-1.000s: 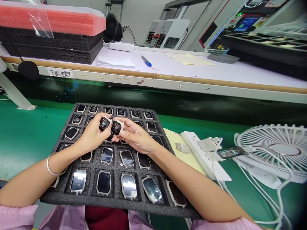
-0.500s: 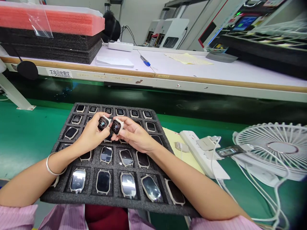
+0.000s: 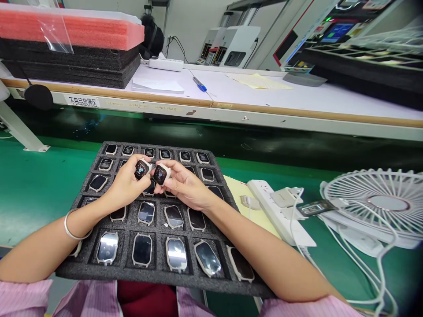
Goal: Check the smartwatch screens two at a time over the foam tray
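A black foam tray point(image 3: 158, 274) with several rows of smartwatch bodies lies in front of me, overhanging the bench edge. My left hand point(image 3: 124, 187) is closed on one watch body point(image 3: 141, 169) with a lit screen, held above the tray's middle rows. Right beside it, my right hand point(image 3: 185, 185) grips a second watch body point(image 3: 160, 174), also lit. The two watches almost touch, faces turned up toward me. A silver bangle point(image 3: 71, 226) circles my left wrist.
A white power strip point(image 3: 280, 215) with plugs and cables lies right of the tray, with a white fan point(image 3: 376, 209) lying flat beyond it. A yellow paper point(image 3: 239, 193) sits under the tray's right edge. Behind, a raised shelf holds stacked pink and black foam point(image 3: 72, 48), papers and a pen.
Hardly anything differs. Both hands keep the two watches in the same spot above the tray; only the camera view shifts slightly.
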A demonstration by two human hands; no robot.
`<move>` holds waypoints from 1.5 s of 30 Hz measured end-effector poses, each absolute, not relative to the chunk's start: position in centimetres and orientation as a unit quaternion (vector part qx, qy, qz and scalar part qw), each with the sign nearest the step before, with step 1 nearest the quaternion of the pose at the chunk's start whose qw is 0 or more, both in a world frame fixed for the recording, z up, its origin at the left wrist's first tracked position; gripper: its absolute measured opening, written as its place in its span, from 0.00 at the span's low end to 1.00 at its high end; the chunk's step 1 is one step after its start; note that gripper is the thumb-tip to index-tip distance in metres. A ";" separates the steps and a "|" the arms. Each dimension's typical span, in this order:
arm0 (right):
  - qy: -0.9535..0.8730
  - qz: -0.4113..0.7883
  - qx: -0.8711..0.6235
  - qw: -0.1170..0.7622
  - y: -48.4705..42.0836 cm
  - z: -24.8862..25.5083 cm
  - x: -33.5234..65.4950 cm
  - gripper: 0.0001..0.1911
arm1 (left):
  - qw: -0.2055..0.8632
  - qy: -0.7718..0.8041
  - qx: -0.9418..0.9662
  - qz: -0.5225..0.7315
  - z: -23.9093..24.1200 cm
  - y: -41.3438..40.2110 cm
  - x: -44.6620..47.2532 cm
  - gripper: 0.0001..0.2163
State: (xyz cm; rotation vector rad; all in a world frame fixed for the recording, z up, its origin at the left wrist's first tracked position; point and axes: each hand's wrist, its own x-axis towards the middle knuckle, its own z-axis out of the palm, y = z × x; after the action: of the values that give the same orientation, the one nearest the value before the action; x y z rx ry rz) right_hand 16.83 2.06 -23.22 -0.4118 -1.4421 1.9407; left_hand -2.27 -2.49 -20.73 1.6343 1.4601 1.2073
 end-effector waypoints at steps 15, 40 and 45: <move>-0.537 0.755 -0.157 0.342 2.2 -23.4 16.9 0.28 | 0.292 0.532 0.646 0.464 -21.1 -2.5 -2.3 0.16; -0.546 0.757 -0.140 0.331 2.1 -23.4 17.0 0.25 | 0.309 0.518 0.642 0.473 -21.4 -2.4 -2.4 0.17; -0.535 0.761 -0.150 0.334 2.1 -23.4 17.0 0.27 | 0.325 0.518 0.634 0.473 -21.3 -2.4 -2.4 0.18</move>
State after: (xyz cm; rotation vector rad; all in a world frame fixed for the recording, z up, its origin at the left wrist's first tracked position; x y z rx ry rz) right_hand 17.03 2.10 -23.42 -0.3916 -1.3977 1.9867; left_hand -2.35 -2.38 -21.33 1.6629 1.3591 1.2410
